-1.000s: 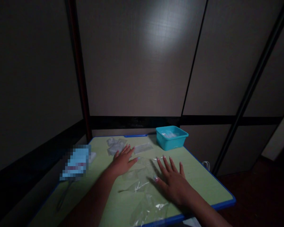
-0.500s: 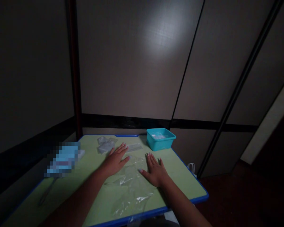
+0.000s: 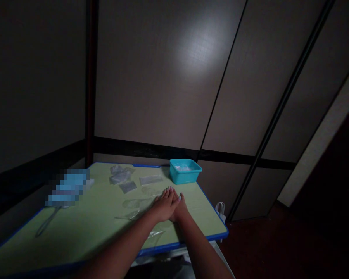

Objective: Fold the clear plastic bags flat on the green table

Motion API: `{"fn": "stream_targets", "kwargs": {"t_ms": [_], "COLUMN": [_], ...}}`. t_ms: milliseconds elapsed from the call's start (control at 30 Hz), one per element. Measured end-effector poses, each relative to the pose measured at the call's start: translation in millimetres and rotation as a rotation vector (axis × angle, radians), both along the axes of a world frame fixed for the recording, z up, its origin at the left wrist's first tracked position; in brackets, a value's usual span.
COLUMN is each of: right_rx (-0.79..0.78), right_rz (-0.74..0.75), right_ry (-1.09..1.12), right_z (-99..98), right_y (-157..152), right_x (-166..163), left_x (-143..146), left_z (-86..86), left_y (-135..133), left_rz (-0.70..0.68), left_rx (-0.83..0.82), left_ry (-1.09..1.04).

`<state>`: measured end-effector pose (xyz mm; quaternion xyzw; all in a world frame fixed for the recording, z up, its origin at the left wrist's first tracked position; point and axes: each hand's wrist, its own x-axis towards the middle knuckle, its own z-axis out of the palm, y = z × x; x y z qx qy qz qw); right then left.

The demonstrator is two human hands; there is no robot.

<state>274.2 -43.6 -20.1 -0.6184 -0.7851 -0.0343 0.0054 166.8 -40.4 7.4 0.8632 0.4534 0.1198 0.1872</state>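
My left hand [image 3: 163, 208] lies flat with its fingers stretched out, overlapping my right hand [image 3: 180, 210] on the tabletop. The right hand is also flat, its fingers pointing away from me and partly covered by the left. Beneath and beside them is a clear plastic bag [image 3: 136, 214], spread out and wrinkled; the hands and forearms hide part of it. Beyond the hands lie a flat folded strip of plastic [image 3: 150, 179], a small folded plastic square [image 3: 128, 187] and a crumpled heap of clear plastic [image 3: 120, 176].
A turquoise plastic basin [image 3: 185, 177] with clear plastic inside stands at the table's far right corner. On the left is a pixelated blue item [image 3: 68, 188] with a strap [image 3: 48, 221]. The green table [image 3: 84, 228] has a blue edge; cabinet panels [image 3: 151, 85] rise behind it.
My left hand has moved right across the plastic bag and onto my right hand. The small folded square, hidden before, now shows. The view has shifted, so the table appears further left.
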Motion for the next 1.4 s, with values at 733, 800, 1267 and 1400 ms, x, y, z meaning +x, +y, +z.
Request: {"fn": "stream_targets", "kwargs": {"t_ms": [733, 800, 1267, 1400], "right_rx": [-0.034, -0.027, -0.033, -0.047], "right_rz": [-0.143, -0.152, -0.126, -0.074], "right_ry": [0.166, 0.167, 0.121, 0.0], "right_z": [10.3, 9.4, 3.8, -0.3], "right_y": [-2.7, -2.9, 2.9, 6.7], "right_x": [-9.5, -9.8, -4.7, 0.5], "left_x": [-65.6, -74.1, -35.2, -0.6], "left_z": [-27.0, -27.9, -6.2, -7.5], "left_y": [33.6, 37.4, -4.4, -31.0], "left_rz": [0.311, 0.329, 0.285, 0.191], "left_rx": [0.158, 0.16, 0.262, 0.189], "left_ry": [0.171, 0.188, 0.09, -0.044]}}
